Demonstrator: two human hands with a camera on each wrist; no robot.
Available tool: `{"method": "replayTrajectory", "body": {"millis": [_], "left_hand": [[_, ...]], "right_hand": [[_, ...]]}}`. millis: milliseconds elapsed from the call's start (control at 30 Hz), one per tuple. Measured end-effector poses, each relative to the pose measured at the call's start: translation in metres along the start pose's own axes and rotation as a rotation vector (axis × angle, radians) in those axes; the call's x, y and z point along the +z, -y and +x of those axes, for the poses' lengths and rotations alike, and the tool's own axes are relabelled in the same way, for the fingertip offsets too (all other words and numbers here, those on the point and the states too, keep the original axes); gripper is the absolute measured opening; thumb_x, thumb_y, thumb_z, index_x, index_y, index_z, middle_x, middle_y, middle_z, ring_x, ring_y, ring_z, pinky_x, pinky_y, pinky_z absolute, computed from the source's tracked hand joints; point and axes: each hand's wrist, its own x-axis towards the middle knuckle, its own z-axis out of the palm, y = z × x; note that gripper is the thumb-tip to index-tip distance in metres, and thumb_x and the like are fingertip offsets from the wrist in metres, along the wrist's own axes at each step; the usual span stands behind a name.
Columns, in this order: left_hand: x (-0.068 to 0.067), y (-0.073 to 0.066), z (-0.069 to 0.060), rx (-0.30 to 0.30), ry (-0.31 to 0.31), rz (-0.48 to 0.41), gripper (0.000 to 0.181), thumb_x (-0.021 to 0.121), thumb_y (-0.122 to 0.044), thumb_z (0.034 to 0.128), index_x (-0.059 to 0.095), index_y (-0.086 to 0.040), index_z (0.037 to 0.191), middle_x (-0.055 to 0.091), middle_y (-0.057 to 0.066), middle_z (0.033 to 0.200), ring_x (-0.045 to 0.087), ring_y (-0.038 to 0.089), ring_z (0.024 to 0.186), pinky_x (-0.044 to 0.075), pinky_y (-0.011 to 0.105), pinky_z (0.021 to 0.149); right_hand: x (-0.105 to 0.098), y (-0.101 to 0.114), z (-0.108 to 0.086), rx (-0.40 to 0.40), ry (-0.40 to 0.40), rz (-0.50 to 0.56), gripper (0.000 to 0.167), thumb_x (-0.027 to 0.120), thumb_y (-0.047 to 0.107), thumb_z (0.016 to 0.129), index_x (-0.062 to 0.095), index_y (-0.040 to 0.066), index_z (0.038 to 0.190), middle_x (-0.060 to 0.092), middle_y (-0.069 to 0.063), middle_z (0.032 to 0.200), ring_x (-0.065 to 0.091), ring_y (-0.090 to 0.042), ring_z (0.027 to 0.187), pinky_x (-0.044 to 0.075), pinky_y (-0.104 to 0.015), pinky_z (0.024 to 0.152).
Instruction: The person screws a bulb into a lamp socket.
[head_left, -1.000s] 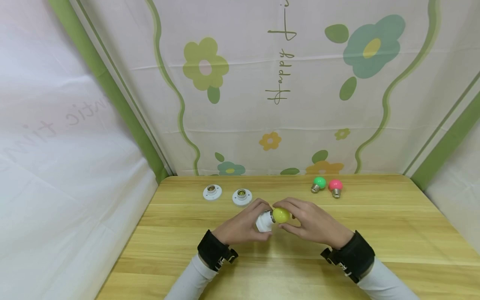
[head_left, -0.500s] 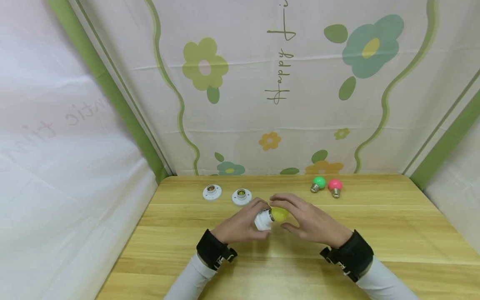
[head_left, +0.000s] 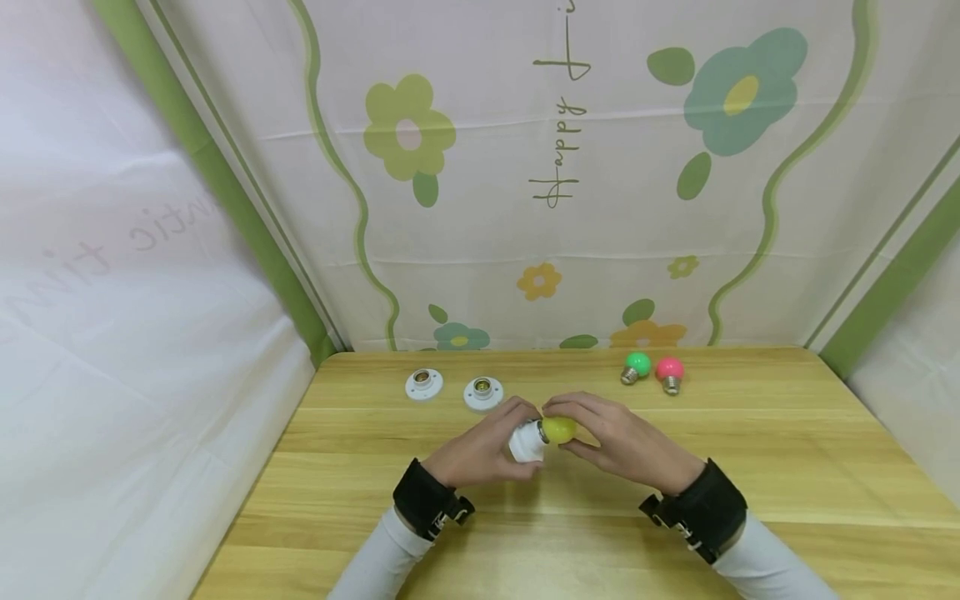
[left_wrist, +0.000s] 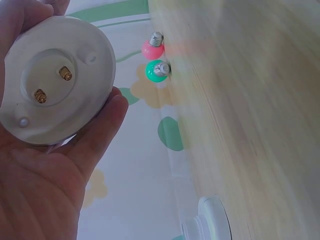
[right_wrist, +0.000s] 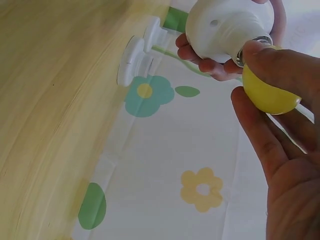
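Note:
My left hand [head_left: 483, 448] grips a white round lamp holder [head_left: 527, 442] by its rim, above the table. In the left wrist view the underside of that lamp holder [left_wrist: 60, 107] faces the camera, showing two brass screws. A yellow light bulb [head_left: 558, 430] sits with its metal base at the mouth of the holder, a little of the metal still showing. My right hand [head_left: 618, 437] pinches the bulb between thumb and fingers. The right wrist view shows the yellow bulb [right_wrist: 270, 92] tilted, in line with the socket.
Two more white lamp holders, a left one [head_left: 424, 384] and a right one [head_left: 483, 393], lie face up toward the back of the wooden table [head_left: 600, 533]. A green bulb [head_left: 637, 365] and a pink bulb [head_left: 671, 373] lie at the back right, before a printed curtain [head_left: 480, 208].
The right hand's fingers spread off the yellow bulb half a second ago and now close on it again. The left hand and lamp holder stay almost still.

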Motion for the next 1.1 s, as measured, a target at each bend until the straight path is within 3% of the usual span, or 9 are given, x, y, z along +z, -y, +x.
{"method": "replayTrajectory", "body": {"millis": [367, 767, 1100], "left_hand": [[-0.0011, -0.0025, 0.0003, 0.017, 0.008, 0.025, 0.050, 0.084, -0.021, 0.0907, 0.057, -0.016, 0.132, 0.054, -0.001, 0.130, 0.051, 0.009, 0.113, 0.053, 0.020, 0.093], [-0.0013, -0.0034, 0.0007, 0.006, 0.030, 0.034, 0.049, 0.082, -0.024, 0.0928, 0.057, -0.014, 0.133, 0.054, -0.001, 0.131, 0.051, 0.009, 0.114, 0.053, 0.019, 0.096], [-0.0011, -0.0029, 0.0012, 0.027, 0.033, 0.047, 0.049, 0.082, -0.023, 0.0933, 0.056, -0.014, 0.133, 0.053, 0.000, 0.131, 0.051, 0.010, 0.115, 0.052, 0.019, 0.096]], "right_hand": [[0.0011, -0.0026, -0.0015, -0.012, -0.029, -0.014, 0.065, 0.095, 0.008, 0.076, 0.065, 0.008, 0.134, 0.070, -0.005, 0.130, 0.073, -0.022, 0.115, 0.063, -0.032, 0.093], [0.0015, -0.0025, -0.0012, -0.008, -0.027, 0.011, 0.051, 0.089, 0.023, 0.088, 0.068, 0.004, 0.131, 0.072, -0.004, 0.125, 0.074, -0.017, 0.109, 0.063, -0.028, 0.089], [0.0024, -0.0033, -0.0019, 0.006, -0.022, 0.020, 0.048, 0.085, 0.029, 0.092, 0.068, 0.006, 0.130, 0.073, -0.001, 0.121, 0.074, -0.012, 0.104, 0.062, -0.024, 0.086]]}}
